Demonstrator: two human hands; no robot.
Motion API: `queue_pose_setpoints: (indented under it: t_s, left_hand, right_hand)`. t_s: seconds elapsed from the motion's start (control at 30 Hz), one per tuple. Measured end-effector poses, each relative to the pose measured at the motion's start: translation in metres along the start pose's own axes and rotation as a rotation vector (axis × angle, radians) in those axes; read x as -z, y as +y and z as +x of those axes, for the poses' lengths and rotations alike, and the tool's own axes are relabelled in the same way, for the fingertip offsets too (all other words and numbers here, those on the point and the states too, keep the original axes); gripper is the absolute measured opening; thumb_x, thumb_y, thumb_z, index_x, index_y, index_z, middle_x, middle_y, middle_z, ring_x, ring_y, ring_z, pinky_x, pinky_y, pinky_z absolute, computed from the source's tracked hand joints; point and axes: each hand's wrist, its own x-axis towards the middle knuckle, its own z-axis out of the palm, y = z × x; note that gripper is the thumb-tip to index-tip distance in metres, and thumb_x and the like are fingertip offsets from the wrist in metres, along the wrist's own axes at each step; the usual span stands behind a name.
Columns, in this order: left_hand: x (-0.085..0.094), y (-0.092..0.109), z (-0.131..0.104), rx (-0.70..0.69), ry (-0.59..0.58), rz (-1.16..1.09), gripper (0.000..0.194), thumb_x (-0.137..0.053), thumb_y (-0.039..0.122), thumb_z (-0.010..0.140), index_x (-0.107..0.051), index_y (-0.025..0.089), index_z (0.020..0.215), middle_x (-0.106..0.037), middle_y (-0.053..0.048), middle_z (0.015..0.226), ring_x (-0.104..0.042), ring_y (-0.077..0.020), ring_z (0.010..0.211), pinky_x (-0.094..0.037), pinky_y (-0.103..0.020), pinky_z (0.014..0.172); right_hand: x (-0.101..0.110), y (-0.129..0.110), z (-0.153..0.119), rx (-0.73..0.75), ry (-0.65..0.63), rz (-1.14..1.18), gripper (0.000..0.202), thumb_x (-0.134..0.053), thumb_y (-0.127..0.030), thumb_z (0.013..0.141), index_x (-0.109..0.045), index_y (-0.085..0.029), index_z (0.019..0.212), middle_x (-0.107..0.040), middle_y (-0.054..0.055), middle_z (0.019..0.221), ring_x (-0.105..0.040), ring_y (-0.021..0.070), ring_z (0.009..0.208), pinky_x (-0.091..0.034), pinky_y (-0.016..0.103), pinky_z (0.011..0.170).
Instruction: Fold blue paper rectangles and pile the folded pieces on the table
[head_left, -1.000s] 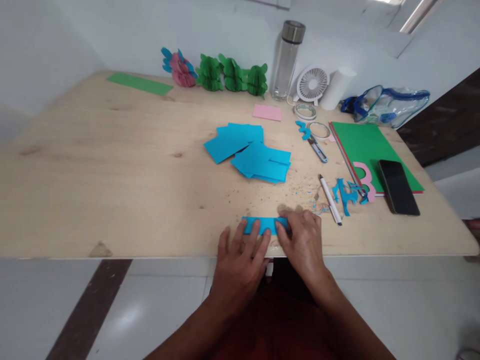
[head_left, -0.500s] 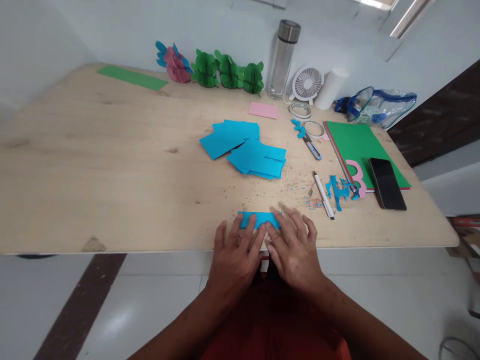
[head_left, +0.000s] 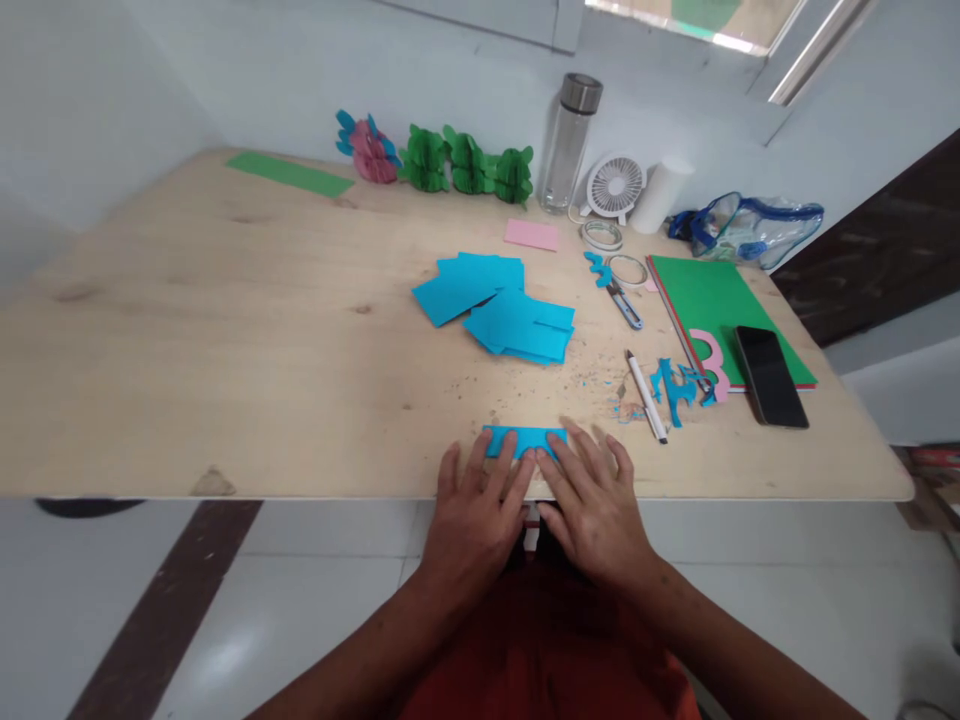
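A narrow strip of blue paper (head_left: pixel 531 437) lies flat near the table's front edge. My left hand (head_left: pixel 480 505) rests on its left part, fingers spread and fingertips pressing down. On the right part lie the outstretched fingers of my right hand (head_left: pixel 596 500), and the index fingers of both hands meet near the strip's lower middle. Fingertips cover some of the strip, so I cannot tell whether it is folded. Farther back is a loose pile of blue paper pieces (head_left: pixel 517 325).
To the right are a white pen (head_left: pixel 646 398), blue scraps (head_left: pixel 675 390), a cutter (head_left: pixel 625 305), a phone (head_left: pixel 771 375) and green sheets (head_left: pixel 709 290). Along the wall stand green paper shapes (head_left: pixel 469 165), a glass bottle (head_left: pixel 568 150) and a small fan (head_left: pixel 616 187).
The camera view has tilted and shifted slightly, so the items at the back appear lower. Both hands stay spread on the blue strip with hardly any movement.
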Motion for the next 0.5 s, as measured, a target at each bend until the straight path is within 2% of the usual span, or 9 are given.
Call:
queue_pose_setpoints:
  t_s: [0.23,0.5]
  left_hand:
    - [0.011,-0.016,-0.001,-0.082,-0.046,0.013,0.050,-0.051,0.040,0.088,-0.051,0.019,0.133,-0.049,-0.009,0.142,-0.034,-0.0318,0.138,-0.020,-0.053,0.113]
    - [0.027,-0.050,-0.015,-0.054,-0.084,0.084,0.063,-0.055,0.044,0.086,-0.039,0.021,0.142,-0.048,-0.009,0.142,-0.038,-0.0322,0.134,-0.023,-0.052,0.112]
  right_hand:
    - [-0.007,0.003,-0.001,0.008,-0.024,0.030,0.044,-0.050,-0.037,0.093,-0.052,-0.019,0.132,-0.051,0.008,0.139,-0.032,0.0310,0.137,-0.021,0.056,0.110]
    - [-0.010,0.004,-0.003,0.013,-0.017,0.044,0.044,-0.049,-0.036,0.093,-0.051,-0.017,0.133,-0.049,0.009,0.141,-0.032,0.0311,0.137,-0.021,0.056,0.111]
